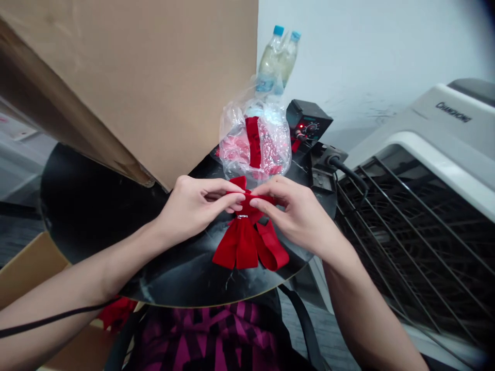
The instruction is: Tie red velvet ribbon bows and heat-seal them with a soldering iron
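A red velvet bow (240,241) is held over the front part of the black round table (170,281), its tails and one loop hanging toward me. A thin silvery tie (242,216) cinches its middle. My left hand (203,203) pinches the upper part of the bow between thumb and fingers. Close beside it, my right hand (284,203) pinches the same red fabric from the other side. The fingertips of both hands nearly meet, and they hide part of the bow. Just beyond lies a clear plastic bag (232,129) with red ribbon pieces (253,141) in or on it.
Two bottles with blue caps (278,30) stand behind the bag. At the right back sit a black control box (309,121) with a red light and a soldering-type holder with a cable (344,167). A large cardboard box (154,77) borders the left; a white fan unit (436,129) the right.
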Motion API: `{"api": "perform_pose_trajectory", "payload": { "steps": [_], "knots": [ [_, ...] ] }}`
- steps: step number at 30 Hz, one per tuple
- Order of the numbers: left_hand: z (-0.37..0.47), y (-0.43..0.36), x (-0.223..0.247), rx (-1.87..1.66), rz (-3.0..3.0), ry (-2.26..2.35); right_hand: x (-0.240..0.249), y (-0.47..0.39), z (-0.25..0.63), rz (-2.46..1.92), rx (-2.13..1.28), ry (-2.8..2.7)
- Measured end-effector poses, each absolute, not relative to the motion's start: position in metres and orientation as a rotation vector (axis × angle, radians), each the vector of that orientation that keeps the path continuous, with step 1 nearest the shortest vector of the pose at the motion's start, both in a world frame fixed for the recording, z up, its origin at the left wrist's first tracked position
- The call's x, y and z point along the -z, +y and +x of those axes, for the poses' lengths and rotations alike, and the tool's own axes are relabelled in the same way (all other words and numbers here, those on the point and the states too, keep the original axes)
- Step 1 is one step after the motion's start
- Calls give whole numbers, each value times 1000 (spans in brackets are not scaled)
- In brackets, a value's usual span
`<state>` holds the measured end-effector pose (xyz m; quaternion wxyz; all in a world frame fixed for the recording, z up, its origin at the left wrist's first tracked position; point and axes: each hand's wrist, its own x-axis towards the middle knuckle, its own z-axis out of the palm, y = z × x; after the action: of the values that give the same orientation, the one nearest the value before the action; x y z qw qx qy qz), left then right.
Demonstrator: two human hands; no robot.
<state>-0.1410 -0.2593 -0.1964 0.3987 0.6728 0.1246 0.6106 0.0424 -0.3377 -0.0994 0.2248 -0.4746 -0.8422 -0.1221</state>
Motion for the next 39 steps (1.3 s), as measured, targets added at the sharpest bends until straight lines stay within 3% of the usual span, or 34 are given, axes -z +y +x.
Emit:
{"api": "perform_pose_trajectory", "payload": {
  "steps": [6,13,22,39],
  "knots": [
    [-143,-238,204,-1084,2078,464,115,-344,49,-1545,168,-2178],
    [-126,-250,207,-1233,1808,258,130,-340,57,-1382,-195,-1994],
    [-128,-253,205,-1298,1518,57,132,-354,44,-1242,-211,-1842],
    [-128,-267,201,-1237,1479,169,139,-354,46,-1227,-411,-1630]
  ]
}}
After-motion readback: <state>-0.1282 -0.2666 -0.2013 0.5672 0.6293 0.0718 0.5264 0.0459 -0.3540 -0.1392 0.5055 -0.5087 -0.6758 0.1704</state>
